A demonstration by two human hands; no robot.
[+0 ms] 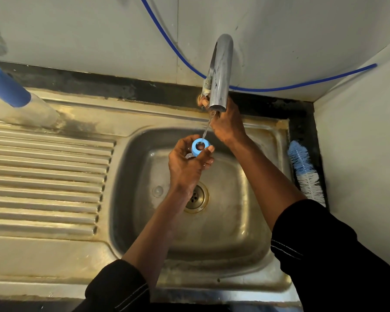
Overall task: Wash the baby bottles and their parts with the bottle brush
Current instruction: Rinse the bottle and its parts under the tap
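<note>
My left hand (187,163) holds a light blue bottle ring (200,146) over the sink basin, its fingers curled round it. A thin stream of water from the tap (220,73) falls onto the ring. My right hand (225,122) reaches behind the spout, fingers wrapped on the tap's handle, which the spout mostly hides. The blue and white bottle brush (305,171) lies on the sink's right rim. A clear baby bottle with a blue cap (7,88) stands at the far left on the drainboard. A small clear part (157,191) lies in the basin left of the drain.
The steel sink (252,176) has a drain (196,197) at its centre and a ribbed drainboard (45,176) to the left. A blue hose (279,87) runs along the back wall. White walls close in behind and at the right.
</note>
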